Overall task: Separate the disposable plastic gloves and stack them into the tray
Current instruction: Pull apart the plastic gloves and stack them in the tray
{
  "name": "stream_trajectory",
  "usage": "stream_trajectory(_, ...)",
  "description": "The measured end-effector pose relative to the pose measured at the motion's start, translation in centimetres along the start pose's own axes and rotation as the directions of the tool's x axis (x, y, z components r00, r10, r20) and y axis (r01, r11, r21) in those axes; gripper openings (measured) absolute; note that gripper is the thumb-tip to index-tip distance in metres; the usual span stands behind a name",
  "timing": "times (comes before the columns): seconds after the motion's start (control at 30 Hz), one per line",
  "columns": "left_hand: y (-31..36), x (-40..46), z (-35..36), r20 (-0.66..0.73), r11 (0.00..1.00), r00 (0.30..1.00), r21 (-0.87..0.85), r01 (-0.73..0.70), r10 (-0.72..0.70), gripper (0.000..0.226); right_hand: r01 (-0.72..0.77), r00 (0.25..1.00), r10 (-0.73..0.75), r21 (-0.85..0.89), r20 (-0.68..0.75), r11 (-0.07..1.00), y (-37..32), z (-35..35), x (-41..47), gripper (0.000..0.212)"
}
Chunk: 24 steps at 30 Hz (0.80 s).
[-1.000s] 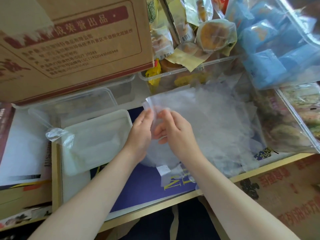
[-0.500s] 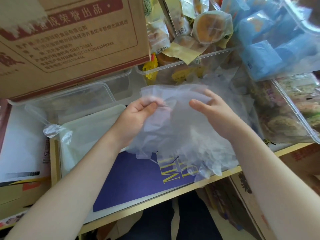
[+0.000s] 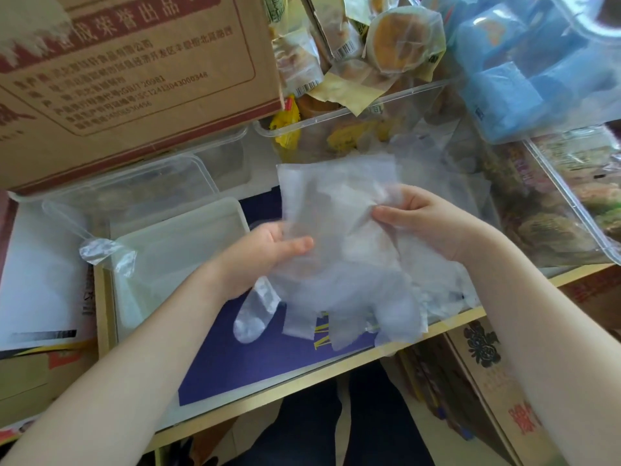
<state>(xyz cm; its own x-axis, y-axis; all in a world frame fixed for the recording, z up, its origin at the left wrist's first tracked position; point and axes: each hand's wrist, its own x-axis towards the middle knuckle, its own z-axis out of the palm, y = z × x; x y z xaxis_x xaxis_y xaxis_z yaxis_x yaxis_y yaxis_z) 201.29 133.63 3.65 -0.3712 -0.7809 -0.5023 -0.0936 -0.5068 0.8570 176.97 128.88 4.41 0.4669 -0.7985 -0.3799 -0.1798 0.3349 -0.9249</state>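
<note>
Both hands are pinching one clear glove: left hand at 9 o'clock, right hand at 3; tray is sitting further left.

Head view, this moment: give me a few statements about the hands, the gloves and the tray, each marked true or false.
1. Both hands hold the clear plastic glove. True.
2. The glove's fingers point up, away from the person. False: they hang down toward the person, cuff uppermost.
3. The white tray sits under the left hand's side. True.
4. The right hand rests flat on the table. False: it pinches the glove's edge, raised.
5. The cardboard box is at the right. False: it is at the upper left.
</note>
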Motion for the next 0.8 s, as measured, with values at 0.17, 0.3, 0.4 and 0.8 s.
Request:
stream_trajectory(0.17,-1.6,-0.9,0.8,0.097,0.985,0.987,0.126,0.117,-0.130,0.013,-0.006,0.986,-0.012,-0.106,-0.169,0.994,1.9,-1.1,-0.2,0.013)
stream_trajectory(0.3,-3.1,-0.9,1.7,0.083,0.962,0.977,0.209,0.174,-0.195,0.009,0.082,0.955,-0.099,-0.073,-0.280,0.994,3.0,-1.2,-0.4,0.022)
stream_trajectory(0.4,-4.3,-0.5,1.1,-0.009,0.886,0.981,0.428,0.178,-0.193,0.003,0.074,0.964,-0.106,-0.139,-0.243,0.988,3.2,-1.3,-0.5,0.022)
stream_trajectory(0.8,0.0,4.1,5.0,-0.545,0.989,0.826,0.106,-0.101,0.143,0.021,0.048,0.998,-0.051,-0.077,-0.038,0.996,1.8,-1.3,-1.4,0.017)
